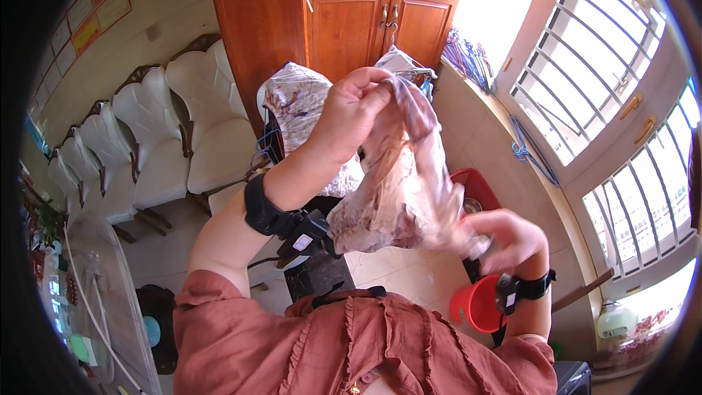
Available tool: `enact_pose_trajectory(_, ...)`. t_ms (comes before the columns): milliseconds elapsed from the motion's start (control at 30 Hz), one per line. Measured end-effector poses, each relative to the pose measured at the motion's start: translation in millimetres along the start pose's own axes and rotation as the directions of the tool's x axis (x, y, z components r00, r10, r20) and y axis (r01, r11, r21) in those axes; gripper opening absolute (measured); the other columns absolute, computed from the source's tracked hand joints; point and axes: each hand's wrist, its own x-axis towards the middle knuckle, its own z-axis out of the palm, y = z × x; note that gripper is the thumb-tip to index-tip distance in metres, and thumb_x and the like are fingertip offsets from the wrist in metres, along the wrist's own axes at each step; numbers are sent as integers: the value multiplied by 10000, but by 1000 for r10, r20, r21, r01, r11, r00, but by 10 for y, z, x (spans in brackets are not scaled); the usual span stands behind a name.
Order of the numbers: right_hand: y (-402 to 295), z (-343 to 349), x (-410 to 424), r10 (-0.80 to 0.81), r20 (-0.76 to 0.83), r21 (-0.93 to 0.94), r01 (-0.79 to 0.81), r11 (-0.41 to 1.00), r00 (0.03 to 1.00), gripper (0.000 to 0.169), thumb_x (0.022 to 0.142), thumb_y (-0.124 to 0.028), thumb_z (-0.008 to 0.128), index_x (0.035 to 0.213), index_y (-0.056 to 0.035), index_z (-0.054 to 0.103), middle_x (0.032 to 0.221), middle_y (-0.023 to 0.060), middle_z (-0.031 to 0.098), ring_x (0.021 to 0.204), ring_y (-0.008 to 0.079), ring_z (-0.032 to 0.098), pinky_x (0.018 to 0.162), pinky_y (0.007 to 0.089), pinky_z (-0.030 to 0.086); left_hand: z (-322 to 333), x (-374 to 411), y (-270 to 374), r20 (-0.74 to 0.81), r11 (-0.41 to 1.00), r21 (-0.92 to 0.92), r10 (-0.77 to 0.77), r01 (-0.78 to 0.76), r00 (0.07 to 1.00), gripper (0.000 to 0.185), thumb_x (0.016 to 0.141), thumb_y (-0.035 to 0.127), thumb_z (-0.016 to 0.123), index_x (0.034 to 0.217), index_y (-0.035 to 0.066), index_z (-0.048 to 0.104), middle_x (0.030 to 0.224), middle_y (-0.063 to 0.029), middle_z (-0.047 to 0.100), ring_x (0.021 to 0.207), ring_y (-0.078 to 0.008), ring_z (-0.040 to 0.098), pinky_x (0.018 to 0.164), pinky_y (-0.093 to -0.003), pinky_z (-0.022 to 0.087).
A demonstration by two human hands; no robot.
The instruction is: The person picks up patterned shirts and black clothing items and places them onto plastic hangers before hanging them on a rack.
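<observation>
A pale patterned cloth garment (389, 197) with brownish-purple marks hangs before my chest. Raised at its top, my left hand (362, 101) pinches a fold between thumb and fingers. My right hand (504, 236) is blurred at the garment's lower right end; it touches the cloth there or is just beside it, and I cannot tell whether it grips. Behind my left forearm another patterned garment (299, 96) is draped over what seems to be a chair. A clothes hanger (414, 71) with whitish cloth on it hangs from a cabinet door handle.
White upholstered chairs (211, 88) line the left wall. Ahead stands a wooden cabinet (351, 22). A red bucket (477, 304) and a red basin (474, 184) are on the floor at right. Several hangers (466, 55) lie on the sill by the barred window (581, 55). A covered table (109, 285) is at left.
</observation>
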Motion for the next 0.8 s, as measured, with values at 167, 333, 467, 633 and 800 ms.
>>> enact_pose_trajectory(167, 342, 177, 227, 202, -249, 127, -175, 976, 947, 373, 729, -63, 633, 1075, 24, 526, 918, 82, 609, 841, 113, 560, 735, 251, 454, 193, -114, 123, 79, 967, -160, -189, 199, 979, 144, 829, 5, 489, 953, 38, 554, 809, -12, 583, 707, -80, 556, 630, -213, 464)
enact_pose_trajectory(333, 645, 148, 475, 40, -622, -129, -154, 980, 782, 574, 724, -113, 648, 1235, -62, 391, 1091, 59, 521, 925, 122, 507, 796, 270, 425, 144, -173, 130, 288, 820, -470, -209, 328, 935, 172, 836, 59, 513, 1004, 57, 549, 928, -72, 605, 832, -159, 592, 765, -299, 485)
enact_pose_trajectory(467, 785, 288, 650, -111, -391, 108, 166, 980, 914, 575, 750, -141, 647, 1237, -19, 367, 1093, 46, 510, 944, 108, 490, 826, 281, 412, 284, -133, 291, 340, 804, -495, -170, 329, 925, 182, 851, 92, 489, 1021, 60, 546, 936, -60, 599, 840, -155, 583, 765, -298, 476)
enact_pose_trajectory(633, 734, 295, 452, 238, -489, 596, 122, 794, 839, 244, 862, -135, 486, 1064, -8, 540, 930, 6, 584, 809, 87, 542, 731, 260, 444, 90, -28, 345, 191, 864, -427, -202, 267, 961, 201, 867, 105, 457, 1043, 47, 537, 928, -52, 594, 832, -146, 578, 758, -284, 471)
enact_pose_trajectory(800, 475, 299, 465, 203, -564, 788, 447, 424, 801, 396, 880, -266, 410, 1177, -4, 415, 1154, 114, 506, 1046, 241, 497, 912, 394, 373, -653, -26, -229, 83, 886, 440, -204, 148, 975, 236, 830, 18, 474, 1062, 29, 517, 848, -34, 595, 729, -80, 555, 658, -215, 454)
